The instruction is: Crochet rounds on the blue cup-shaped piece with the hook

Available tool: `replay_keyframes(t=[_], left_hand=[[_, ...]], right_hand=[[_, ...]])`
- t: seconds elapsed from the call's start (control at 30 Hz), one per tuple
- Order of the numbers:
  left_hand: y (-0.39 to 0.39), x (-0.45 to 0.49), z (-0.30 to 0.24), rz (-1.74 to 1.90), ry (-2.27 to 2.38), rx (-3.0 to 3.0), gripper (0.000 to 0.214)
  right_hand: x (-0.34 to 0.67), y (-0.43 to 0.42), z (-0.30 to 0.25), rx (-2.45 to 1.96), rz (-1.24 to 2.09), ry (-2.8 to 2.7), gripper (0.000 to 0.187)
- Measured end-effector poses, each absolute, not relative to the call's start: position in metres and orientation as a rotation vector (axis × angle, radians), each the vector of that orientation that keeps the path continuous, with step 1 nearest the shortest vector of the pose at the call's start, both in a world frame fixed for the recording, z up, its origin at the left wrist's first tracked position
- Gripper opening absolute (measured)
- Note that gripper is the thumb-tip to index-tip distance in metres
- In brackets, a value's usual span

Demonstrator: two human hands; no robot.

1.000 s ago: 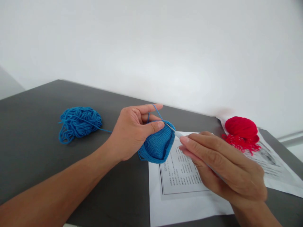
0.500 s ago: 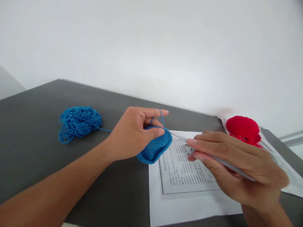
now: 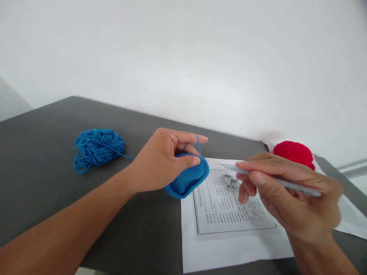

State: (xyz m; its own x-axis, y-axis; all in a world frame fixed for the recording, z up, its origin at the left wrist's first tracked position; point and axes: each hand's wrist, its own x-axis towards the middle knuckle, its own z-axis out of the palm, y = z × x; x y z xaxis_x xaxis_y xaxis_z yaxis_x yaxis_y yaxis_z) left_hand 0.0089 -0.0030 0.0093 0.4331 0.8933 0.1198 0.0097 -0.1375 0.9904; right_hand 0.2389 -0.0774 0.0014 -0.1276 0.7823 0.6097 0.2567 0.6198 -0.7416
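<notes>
My left hand (image 3: 169, 158) pinches the upper edge of a blue crochet piece (image 3: 187, 179), which is cupped with a curled rim. Blue yarn (image 3: 198, 146) loops over its outstretched index finger and runs down to the edge of the piece. In my right hand (image 3: 292, 191) is a crochet hook (image 3: 275, 181) with a pale grey handle, held like a pen. The hook's thin metal tip points left, close to the edge by my left thumb; whether it touches a stitch I cannot tell. A strand leads left from my hand to a blue yarn skein (image 3: 99, 149).
On the dark grey table (image 3: 51, 191), a printed sheet (image 3: 229, 250) with text and a small picture lies beneath my hands. A red yarn ball (image 3: 295, 152) sits at the right on more paper (image 3: 351, 215), partly behind my right hand. A white wall (image 3: 177, 57) rises behind the table.
My right hand has turned, bringing the hook's handle closer to level, and its tip has drawn slightly right. The left hand keeps its pinch on the crochet piece, nearly still.
</notes>
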Motion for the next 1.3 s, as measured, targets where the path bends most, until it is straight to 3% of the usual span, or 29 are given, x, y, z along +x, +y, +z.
replay_keyframes(t=[0.13, 0.3, 0.5, 0.77, 1.03, 1.3], left_hand=[[-0.004, 0.011, 0.008, 0.982, 0.854, 1.513, 0.037], [-0.011, 0.018, 0.005, 1.090, 0.892, 1.474, 0.046], [-0.019, 0.027, -0.004, 1.181, 0.907, 1.377, 0.051], [-0.026, 0.037, -0.005, 1.227, 0.965, 1.205, 0.051], [-0.022, 0.032, -0.006, 1.144, 0.632, 0.855, 0.048], [-0.014, 0.016, 0.005, 0.998, 0.546, 0.896, 0.034]], right_hand=[[0.228, -0.071, -0.004, -0.911, 0.917, -1.340, 0.012], [0.205, -0.064, -0.020, -0.783, 1.118, -1.086, 0.017], [0.181, -0.070, -0.033, -0.813, 0.774, -1.174, 0.018], [0.176, -0.073, -0.035, -0.961, 0.555, -1.245, 0.017], [0.174, -0.082, -0.033, -0.907, -0.186, -1.768, 0.049], [0.194, -0.079, -0.021, -0.767, -0.204, -1.929, 0.052]])
